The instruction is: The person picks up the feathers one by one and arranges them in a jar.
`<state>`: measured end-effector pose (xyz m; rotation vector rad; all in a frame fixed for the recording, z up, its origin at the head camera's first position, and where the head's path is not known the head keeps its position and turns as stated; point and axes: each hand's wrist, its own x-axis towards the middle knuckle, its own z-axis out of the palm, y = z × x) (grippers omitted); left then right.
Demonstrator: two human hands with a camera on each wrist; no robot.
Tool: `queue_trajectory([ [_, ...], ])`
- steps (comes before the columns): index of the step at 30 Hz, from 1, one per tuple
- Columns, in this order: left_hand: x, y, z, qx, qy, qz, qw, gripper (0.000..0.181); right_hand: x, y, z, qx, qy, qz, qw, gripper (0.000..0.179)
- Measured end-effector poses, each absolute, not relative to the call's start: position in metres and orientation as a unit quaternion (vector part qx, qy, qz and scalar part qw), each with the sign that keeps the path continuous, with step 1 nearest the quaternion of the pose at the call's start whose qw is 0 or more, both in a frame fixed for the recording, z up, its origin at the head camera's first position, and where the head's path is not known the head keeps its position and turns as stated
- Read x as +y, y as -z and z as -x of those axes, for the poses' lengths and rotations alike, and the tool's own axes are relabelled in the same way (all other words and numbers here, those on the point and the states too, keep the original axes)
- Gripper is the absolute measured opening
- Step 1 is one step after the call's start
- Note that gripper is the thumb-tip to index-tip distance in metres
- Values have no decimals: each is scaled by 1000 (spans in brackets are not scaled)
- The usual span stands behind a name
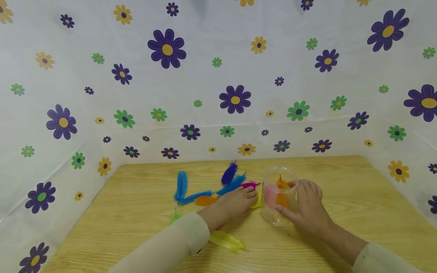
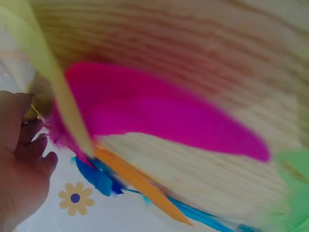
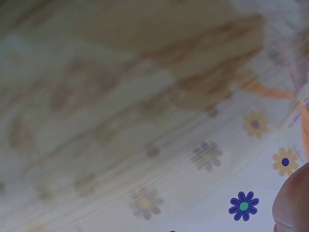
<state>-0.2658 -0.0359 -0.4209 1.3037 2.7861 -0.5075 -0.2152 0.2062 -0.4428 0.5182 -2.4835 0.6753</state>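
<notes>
My right hand (image 1: pixel 312 206) grips the side of a clear plastic jar (image 1: pixel 273 220), thumb at the front and fingers behind. An orange feather (image 1: pixel 282 195) and a pink feather (image 1: pixel 271 197) stand inside it. Just left of the jar, my left hand (image 1: pixel 239 204) reaches down to the table with its fingers curled. At its fingertips a yellow feather (image 1: pixel 257 203) appears pinched, mostly hidden. A magenta feather (image 1: pixel 248 185) lies by those fingers, large in the left wrist view. The right wrist view is blurred and catches only part of the right thumb (image 3: pixel 292 200).
Blue feathers (image 1: pixel 230 185), a dark blue feather (image 1: pixel 229 173) and an orange feather (image 1: pixel 205 200) lie left of the jar. Nearer me are another yellow feather (image 1: pixel 227 240) and a green one (image 1: pixel 175 216). Flower-printed cloth (image 1: pixel 205 83) surrounds the wooden table (image 1: pixel 341 189).
</notes>
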Motion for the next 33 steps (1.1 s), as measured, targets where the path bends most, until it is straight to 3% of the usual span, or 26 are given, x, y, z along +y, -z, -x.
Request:
queue_trajectory([
  [11,-44,427,270,862,160,-481,-29,41,206,441,213,-918,-253,-183,246,68],
  [21,-51,420,265,890,-44,-453,18,41,206,440,214,-915,-250,-191,252,68],
  [33,-48,406,261,849,-311,-427,-23,27,205,443,215,-912,-249,-193,261,69],
])
